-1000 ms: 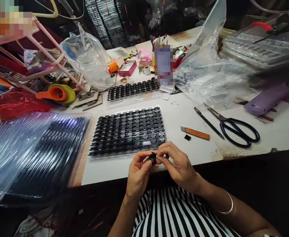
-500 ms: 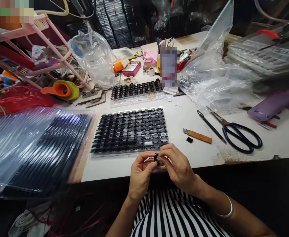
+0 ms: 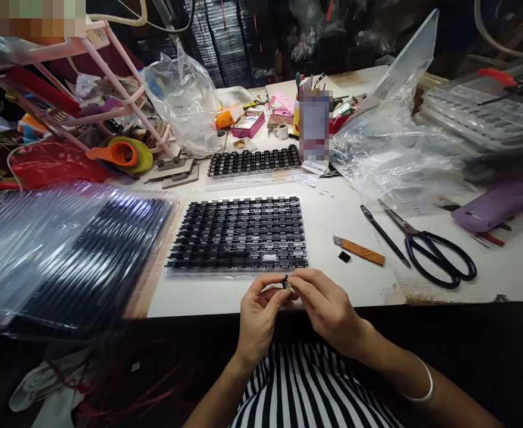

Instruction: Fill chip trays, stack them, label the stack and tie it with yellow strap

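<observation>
Between my two hands, at the table's front edge, is a small black part with thin metal pins (image 3: 285, 282). My left hand (image 3: 261, 309) pinches it between thumb and forefinger. The closed fingers of my right hand (image 3: 326, 300) press against its right side and cover some of it. Just beyond my hands lies a clear tray (image 3: 238, 274) filled with rows of similar black pinned parts (image 3: 238, 232). A second batch of black parts (image 3: 254, 160) sits in another tray farther back.
On the right lie a small black square (image 3: 344, 257), an orange-handled craft knife (image 3: 362, 251), a black pen (image 3: 384, 235) and scissors (image 3: 439, 252). Plastic-wrapped stacked trays (image 3: 78, 255) fill the left. Clear plastic bags (image 3: 399, 160), a pink rack (image 3: 113, 77) and a purple tool (image 3: 488, 208) stand around.
The view has shifted slightly, so the table's things appear a little farther right. The small black part has turned between my fingers, and my right fingers have closed in over it.
</observation>
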Demonstrator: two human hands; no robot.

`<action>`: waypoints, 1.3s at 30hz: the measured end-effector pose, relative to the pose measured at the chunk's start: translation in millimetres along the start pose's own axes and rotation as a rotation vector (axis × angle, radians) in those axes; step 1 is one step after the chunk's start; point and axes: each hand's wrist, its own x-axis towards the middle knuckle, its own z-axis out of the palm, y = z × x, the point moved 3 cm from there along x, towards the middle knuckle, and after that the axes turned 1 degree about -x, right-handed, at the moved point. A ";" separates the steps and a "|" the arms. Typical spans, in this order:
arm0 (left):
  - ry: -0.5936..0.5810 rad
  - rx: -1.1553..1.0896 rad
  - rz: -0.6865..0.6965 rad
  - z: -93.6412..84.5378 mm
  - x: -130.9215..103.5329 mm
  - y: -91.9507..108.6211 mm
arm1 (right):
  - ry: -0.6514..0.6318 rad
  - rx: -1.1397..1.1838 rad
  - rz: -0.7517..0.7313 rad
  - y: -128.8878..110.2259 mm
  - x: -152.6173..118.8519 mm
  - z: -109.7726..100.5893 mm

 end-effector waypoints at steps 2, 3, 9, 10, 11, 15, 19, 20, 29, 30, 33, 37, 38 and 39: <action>-0.004 -0.008 -0.004 0.1 0.4 0.2 | 0.000 0.003 -0.003 0.8 -3.5 -0.4; -0.013 -0.009 -0.007 0.1 0.7 0.4 | 0.000 0.001 -0.005 1.5 -4.4 -1.2; -0.097 -0.033 -0.042 -2.6 0.9 1.3 | -0.036 0.089 0.019 7.5 0.2 -6.9; -0.108 -0.050 -0.050 -3.2 0.8 1.4 | -0.050 0.113 0.030 8.4 1.5 -7.2; -0.115 -0.069 -0.061 -3.8 0.7 1.5 | -0.061 0.135 0.039 9.0 2.7 -7.4; -0.121 -0.122 -0.089 -5.3 1.5 2.2 | -0.088 0.207 0.055 9.3 5.5 -7.8; -0.109 -0.121 -0.093 -5.2 2.6 2.3 | -0.111 0.250 0.096 9.2 6.2 -7.1; -0.107 -0.118 -0.093 -5.1 2.7 2.1 | -0.109 0.254 0.104 9.2 6.2 -6.9; -0.125 -0.123 -0.078 -4.5 2.5 2.2 | -0.032 0.258 0.120 8.6 7.9 -3.6; -0.127 -0.137 -0.082 -4.6 2.6 2.6 | -0.030 0.253 0.115 8.7 7.8 -3.4; -0.144 -0.189 -0.105 -4.9 3.8 4.1 | -0.030 0.226 0.093 9.1 8.2 -3.2; -0.144 -0.249 -0.127 -4.9 5.3 6.2 | -0.042 0.227 0.088 7.4 10.4 -2.7; -0.133 -0.259 -0.131 -4.8 4.9 6.1 | -0.044 0.229 0.091 6.6 10.6 -2.5; -0.118 -0.268 -0.136 -4.6 4.5 5.4 | -0.046 0.227 0.095 6.2 10.4 -2.2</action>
